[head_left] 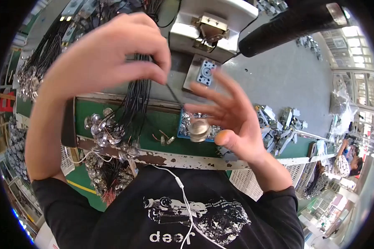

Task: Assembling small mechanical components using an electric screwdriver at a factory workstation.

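Note:
My left hand [133, 52] is raised over the bench with thumb and forefinger pinched on a thin black cable [172, 92], which slants down toward the parts tray. My right hand [232, 114] has its fingers spread and grips nothing. Beside its thumb is a round metal part [198, 129], slightly blurred; whether the cable joins it is not clear. Below the part lies a blue tray [182, 129] of small metal pieces. Farther off, a blue-grey plate with a round centre [206, 73] sits on a metal block under the machine [214, 29].
Bundled black cables with round metal ends [106, 128] lie to the left. Two loose cable ends [164, 139] rest near the front edge. Grey metal parts [278, 128] are heaped on the right. A black cylindrical tool [278, 33] juts in at upper right.

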Demonstrator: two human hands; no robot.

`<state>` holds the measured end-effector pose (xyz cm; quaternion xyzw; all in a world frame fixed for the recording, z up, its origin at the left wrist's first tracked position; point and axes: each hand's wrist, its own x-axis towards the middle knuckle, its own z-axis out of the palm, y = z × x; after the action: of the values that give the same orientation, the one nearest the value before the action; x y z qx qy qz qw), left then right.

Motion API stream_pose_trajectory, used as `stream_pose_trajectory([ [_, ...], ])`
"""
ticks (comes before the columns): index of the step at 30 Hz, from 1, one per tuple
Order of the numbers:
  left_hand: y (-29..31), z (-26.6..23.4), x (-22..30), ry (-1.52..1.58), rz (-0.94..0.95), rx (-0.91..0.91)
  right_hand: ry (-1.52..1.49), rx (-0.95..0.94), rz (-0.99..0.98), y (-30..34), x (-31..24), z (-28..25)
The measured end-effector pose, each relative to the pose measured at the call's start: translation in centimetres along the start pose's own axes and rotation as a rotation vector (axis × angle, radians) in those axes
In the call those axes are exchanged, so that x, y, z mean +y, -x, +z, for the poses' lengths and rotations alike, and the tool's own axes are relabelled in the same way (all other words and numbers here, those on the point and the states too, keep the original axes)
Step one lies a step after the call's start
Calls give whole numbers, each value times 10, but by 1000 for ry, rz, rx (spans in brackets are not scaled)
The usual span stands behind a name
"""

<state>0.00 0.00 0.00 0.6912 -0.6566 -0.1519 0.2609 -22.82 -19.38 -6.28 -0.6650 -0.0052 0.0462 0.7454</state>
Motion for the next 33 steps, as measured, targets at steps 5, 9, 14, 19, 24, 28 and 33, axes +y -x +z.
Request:
stream_pose_trajectory([
  [5,-14,35,9,91,28,34,590,-15,47,-16,-31,-21],
  [9,-12,55,5,50,-55,-99,1059,-141,-202,-34,-31,-48],
  [14,-22,62,12,-49,-50,189,609,240,-334,-4,2,-53],
  [19,-29,69,29,53,-11,267,910,416,-647,-10,12,-44],
  [24,-25,61,27,65,-69,298,353,297,-200,-16,-16,-36],
  [28,-19,56,29,-25,10,165,44,-119,278,-28,-28,-58],
  [33,-24,71,32,272,-33,316,125,254,-115,-2,-6,-31],
])
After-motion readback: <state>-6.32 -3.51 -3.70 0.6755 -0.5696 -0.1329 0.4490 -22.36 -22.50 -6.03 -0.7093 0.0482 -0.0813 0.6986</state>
